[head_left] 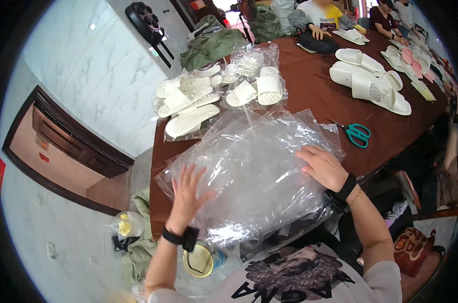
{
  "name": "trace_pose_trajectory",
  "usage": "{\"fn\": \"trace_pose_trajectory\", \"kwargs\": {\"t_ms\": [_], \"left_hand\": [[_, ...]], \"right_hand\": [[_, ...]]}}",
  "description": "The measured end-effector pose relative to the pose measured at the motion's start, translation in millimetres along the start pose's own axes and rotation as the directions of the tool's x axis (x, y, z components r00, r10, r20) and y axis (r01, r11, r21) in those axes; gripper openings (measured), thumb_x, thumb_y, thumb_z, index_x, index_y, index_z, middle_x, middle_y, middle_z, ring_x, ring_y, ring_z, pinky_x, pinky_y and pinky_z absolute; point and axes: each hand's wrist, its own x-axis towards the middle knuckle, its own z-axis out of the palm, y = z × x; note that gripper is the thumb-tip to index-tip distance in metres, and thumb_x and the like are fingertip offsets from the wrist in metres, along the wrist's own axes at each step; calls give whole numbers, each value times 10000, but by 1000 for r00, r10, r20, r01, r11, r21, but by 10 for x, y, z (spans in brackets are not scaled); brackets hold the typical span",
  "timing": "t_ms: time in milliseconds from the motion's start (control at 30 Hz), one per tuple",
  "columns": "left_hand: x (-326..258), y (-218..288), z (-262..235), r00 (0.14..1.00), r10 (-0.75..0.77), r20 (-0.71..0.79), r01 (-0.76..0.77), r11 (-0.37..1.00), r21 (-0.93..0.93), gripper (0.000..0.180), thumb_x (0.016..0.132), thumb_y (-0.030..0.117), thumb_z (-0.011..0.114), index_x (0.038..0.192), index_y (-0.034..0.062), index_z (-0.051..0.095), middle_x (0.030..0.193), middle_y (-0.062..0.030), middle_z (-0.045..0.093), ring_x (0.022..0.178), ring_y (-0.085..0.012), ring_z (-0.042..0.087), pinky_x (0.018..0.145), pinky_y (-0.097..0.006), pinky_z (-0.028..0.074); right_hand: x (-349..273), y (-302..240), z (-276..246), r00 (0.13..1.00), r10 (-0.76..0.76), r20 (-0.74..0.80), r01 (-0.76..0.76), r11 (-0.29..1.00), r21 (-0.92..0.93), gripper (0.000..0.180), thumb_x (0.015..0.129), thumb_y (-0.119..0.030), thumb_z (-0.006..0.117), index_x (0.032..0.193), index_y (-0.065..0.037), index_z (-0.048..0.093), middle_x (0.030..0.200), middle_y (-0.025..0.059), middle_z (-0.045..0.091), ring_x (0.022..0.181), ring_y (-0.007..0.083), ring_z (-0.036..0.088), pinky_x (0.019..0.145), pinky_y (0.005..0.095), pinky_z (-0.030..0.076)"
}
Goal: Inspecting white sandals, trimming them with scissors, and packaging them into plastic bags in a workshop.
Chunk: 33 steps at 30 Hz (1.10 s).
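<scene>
A loose stack of clear plastic bags lies at the near end of the table, its sheets fanned out and shiny. Over the stack's left edge, my left hand is open with the fingers spread, holding nothing. On the right side of the stack my right hand rests with fingers stretched toward the plastic; nothing shows in its grasp. Teal-handled scissors lie just beyond my right hand. White slippers in clear bags are piled beyond the stack at the left, with more bagged slippers beside them.
The brown-covered table carries unbagged white slippers and pink slippers on the right. A person sits at the far side beside a black object. A tin stands below my left wrist.
</scene>
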Motion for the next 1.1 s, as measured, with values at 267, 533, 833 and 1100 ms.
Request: {"fn": "trace_pose_trajectory", "kwargs": {"t_ms": [267,533,833,1100], "left_hand": [[-461,-304,556,993,-81,-81,72,992,-102,581,840,291,711,1366,150,508,1513,-123,367,1414,-377,293,1100,-603,240],[-211,-407,399,893,-393,-218,142,707,-692,310,879,-36,589,1189,-28,603,1254,-156,606,1181,-245,559,1009,-355,429],[146,-537,184,872,-352,-340,226,907,-356,275,981,119,551,1213,-16,611,1151,-144,657,1019,-231,623,910,-335,463],[251,-940,432,893,-300,-334,229,944,-237,273,967,130,563,1186,-26,609,1126,-157,653,1109,-303,592,944,-378,452]], "right_hand": [[17,-197,-390,953,-110,-281,183,951,249,384,906,-178,632,1267,-57,582,1282,173,572,1169,351,547,1005,384,434],[-1372,244,-693,839,542,50,-375,509,775,314,1020,-235,504,1177,11,620,1002,47,668,931,110,605,825,250,487],[-3067,-79,1156,527,662,533,-751,70,656,596,1037,-472,381,1399,-9,478,1364,136,536,1246,235,497,1089,304,344],[-2995,-262,1100,609,499,616,-704,-18,710,661,1031,-514,351,1509,-60,311,1543,94,308,1424,186,256,1177,304,168]]}}
